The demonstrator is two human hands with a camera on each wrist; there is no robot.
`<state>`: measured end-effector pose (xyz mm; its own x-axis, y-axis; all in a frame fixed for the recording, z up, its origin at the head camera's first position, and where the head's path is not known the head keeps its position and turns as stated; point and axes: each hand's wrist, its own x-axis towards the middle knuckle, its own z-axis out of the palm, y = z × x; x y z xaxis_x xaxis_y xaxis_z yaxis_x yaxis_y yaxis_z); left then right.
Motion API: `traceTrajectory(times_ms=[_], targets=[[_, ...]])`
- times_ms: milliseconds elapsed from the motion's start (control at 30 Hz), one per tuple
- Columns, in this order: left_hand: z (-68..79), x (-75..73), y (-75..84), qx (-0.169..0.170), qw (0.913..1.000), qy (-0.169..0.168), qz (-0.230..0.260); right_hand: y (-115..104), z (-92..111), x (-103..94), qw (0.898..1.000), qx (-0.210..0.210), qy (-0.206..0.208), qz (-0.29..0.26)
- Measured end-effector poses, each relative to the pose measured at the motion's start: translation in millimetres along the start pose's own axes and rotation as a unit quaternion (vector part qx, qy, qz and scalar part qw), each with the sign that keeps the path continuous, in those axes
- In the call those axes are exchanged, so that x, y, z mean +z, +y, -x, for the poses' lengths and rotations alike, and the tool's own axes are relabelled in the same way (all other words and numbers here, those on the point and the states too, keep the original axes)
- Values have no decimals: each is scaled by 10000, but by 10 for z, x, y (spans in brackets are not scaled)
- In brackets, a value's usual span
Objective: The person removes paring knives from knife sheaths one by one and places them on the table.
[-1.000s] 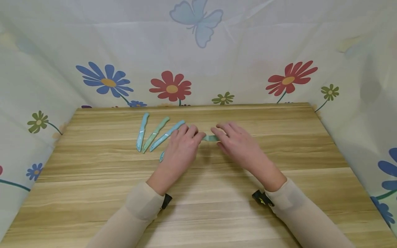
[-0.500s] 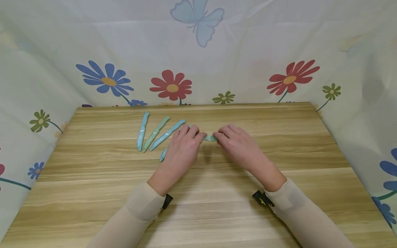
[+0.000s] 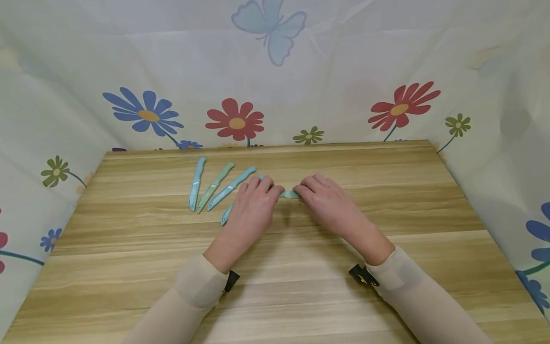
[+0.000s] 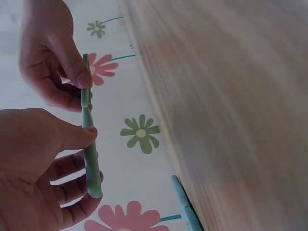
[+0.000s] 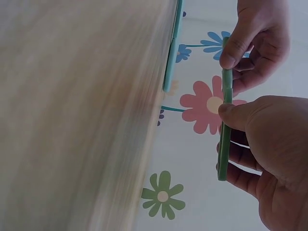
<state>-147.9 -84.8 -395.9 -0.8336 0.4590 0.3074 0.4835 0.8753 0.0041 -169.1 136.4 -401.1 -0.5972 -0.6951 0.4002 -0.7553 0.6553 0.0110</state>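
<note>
Above the table, a green knife in its sheath is held level between both hands. My left hand pinches the rounded handle, thumb on one side and fingers on the other. The sheath is pinched by my right hand in the same way. On the table to the left lie a blue knife, a green knife and another blue knife, all sheathed. One more blue knife is mostly hidden under my left hand.
The wood-grain table reaches back to a white flowered curtain, which also hangs along both sides. Dark camera mounts sit at both wrists.
My right fingers, looser one second ago, have closed onto the knife's sheath. The left hand keeps its grip almost in place, and the knives on the table have not moved.
</note>
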Motion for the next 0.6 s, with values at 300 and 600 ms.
traceTrajectory(times_ms=[300, 600], targets=[[6, 3, 1, 31, 9999, 32, 90, 1, -3, -3, 10000, 66, -28, -28], [10, 13, -22, -33, 9999, 21, 97, 2, -8, -18, 9997, 165, -162, -90]])
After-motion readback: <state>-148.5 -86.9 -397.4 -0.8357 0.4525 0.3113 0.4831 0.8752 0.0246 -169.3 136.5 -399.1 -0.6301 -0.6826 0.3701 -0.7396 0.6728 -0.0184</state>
